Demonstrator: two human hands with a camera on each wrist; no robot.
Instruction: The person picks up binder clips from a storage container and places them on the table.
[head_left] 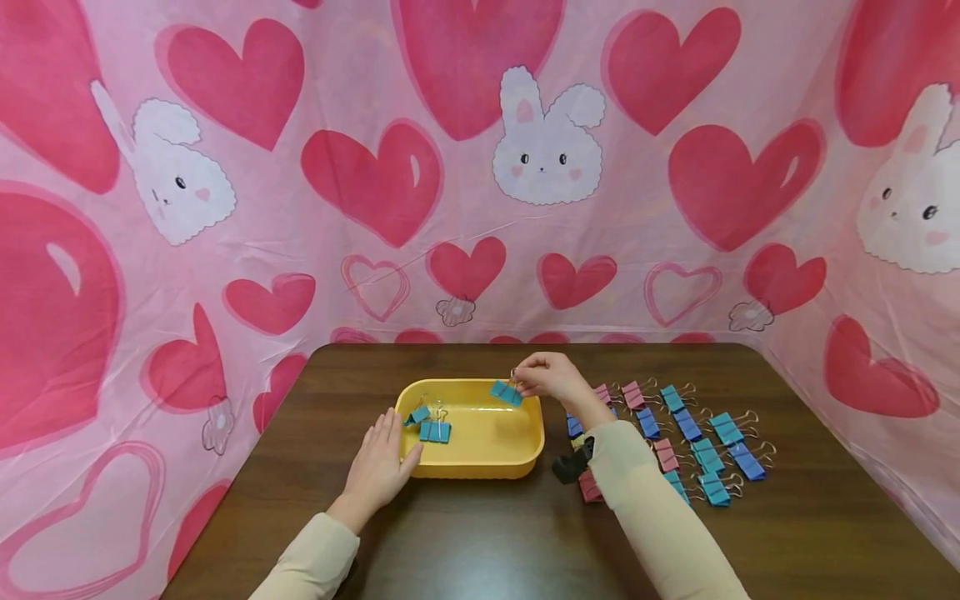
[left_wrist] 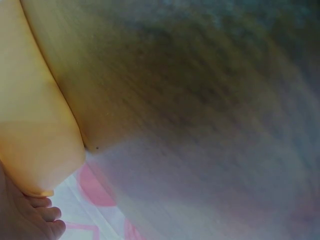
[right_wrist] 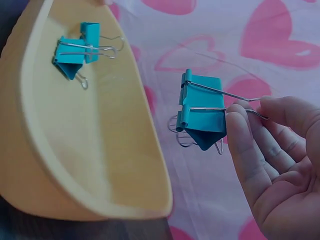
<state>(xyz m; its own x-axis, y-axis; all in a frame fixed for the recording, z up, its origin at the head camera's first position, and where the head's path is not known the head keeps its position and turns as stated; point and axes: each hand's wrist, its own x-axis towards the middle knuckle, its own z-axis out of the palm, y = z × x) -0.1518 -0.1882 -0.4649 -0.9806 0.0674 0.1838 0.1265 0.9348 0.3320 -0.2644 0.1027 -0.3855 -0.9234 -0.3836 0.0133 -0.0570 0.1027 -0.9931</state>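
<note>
My right hand pinches a teal binder clip by its wire handle, between thumb and fingers. In the head view that clip hangs over the right end of a yellow plastic bin. Two more teal binder clips lie inside the bin toward its left end. The left hand rests on the bin's left rim with its fingers straight and the thumb along the near side. In the left wrist view the bin wall shows beside a few fingertips.
Right of the bin, several binder clips in blue, teal and pink lie in rough rows on the dark wooden table; the right forearm covers some. A pink heart-and-rabbit cloth hangs behind and at both sides.
</note>
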